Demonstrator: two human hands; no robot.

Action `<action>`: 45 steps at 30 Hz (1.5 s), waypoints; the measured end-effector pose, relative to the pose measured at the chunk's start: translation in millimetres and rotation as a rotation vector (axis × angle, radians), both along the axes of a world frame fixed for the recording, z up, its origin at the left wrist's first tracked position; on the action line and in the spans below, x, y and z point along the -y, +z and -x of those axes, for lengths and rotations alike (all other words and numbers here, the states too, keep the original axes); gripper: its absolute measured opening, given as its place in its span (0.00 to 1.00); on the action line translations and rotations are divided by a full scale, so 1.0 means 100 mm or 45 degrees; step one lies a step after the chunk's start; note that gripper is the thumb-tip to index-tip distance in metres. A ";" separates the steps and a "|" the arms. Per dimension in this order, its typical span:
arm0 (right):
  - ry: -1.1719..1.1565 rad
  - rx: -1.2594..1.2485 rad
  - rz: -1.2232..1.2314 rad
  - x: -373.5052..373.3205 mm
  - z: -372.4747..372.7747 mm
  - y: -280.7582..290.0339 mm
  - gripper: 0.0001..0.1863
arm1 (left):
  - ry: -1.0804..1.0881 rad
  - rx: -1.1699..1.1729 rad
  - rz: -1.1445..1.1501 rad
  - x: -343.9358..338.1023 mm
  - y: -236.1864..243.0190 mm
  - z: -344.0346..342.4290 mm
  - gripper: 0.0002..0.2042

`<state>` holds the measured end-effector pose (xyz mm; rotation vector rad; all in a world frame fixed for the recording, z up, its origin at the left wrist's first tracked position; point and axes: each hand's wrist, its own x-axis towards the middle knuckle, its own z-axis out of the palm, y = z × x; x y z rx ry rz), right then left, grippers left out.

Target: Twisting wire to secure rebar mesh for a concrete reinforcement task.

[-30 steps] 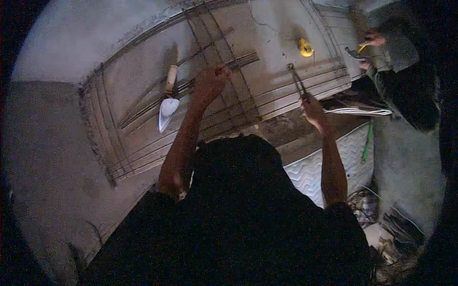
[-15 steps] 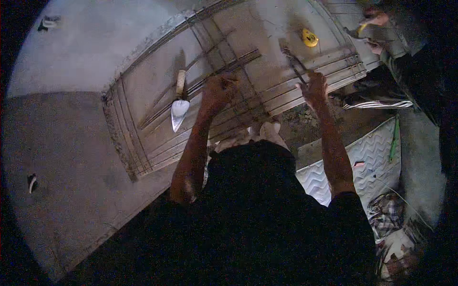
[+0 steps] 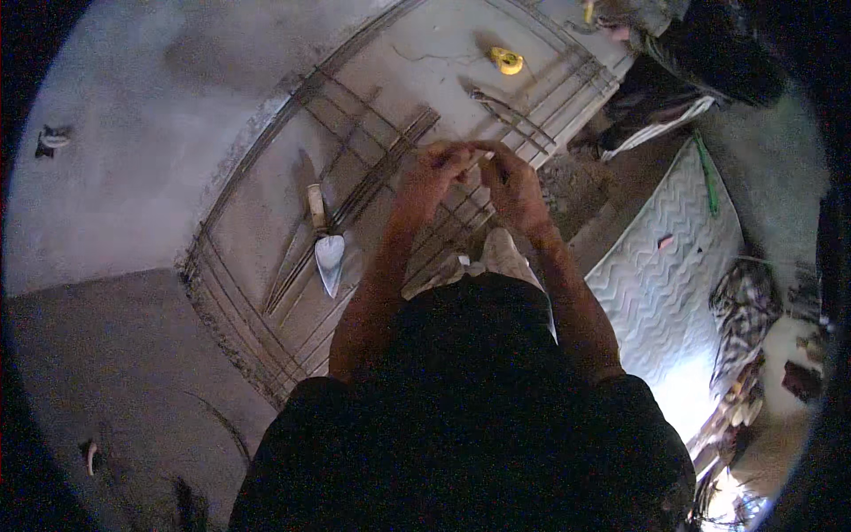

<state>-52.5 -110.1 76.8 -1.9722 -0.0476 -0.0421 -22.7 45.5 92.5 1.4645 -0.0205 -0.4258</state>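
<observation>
My left hand (image 3: 432,177) and my right hand (image 3: 516,188) meet above a grid of thin steel bars (image 3: 359,146), fingertips close together. The fingers of both are closed in a pinch, and what lies between them is too small to make out. Just beyond my right hand, long-handled pincers (image 3: 510,118) rest on the floor by the bars. Left of my left hand lies a pointing trowel (image 3: 329,255) with a pale handle, beside a bundle of loose rods (image 3: 377,173). A yellow tape measure (image 3: 506,60) sits farther off.
At the upper right, another person in dark clothing (image 3: 718,53) sits or crouches by the bars. A white quilted mat with wavy lines (image 3: 656,257) lies to the right, with a green strip (image 3: 709,182) on it. Crumpled checked cloth (image 3: 743,301) lies beyond.
My right hand has let go of the pincers and come left to meet my left hand. The pincers now lie on the floor. The view has turned and shifted.
</observation>
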 end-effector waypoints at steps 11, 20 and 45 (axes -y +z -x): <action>0.068 0.195 0.239 -0.29 0.34 0.15 0.10 | -0.490 -0.088 0.324 -0.81 -0.38 -0.29 0.13; 0.243 0.167 0.697 -0.22 0.42 0.29 0.11 | -0.578 0.699 -0.591 -0.75 -0.32 -0.16 0.07; 0.523 -0.260 1.296 -0.20 -0.22 -0.71 0.11 | -0.298 0.585 -1.460 -0.66 -1.40 -0.03 0.15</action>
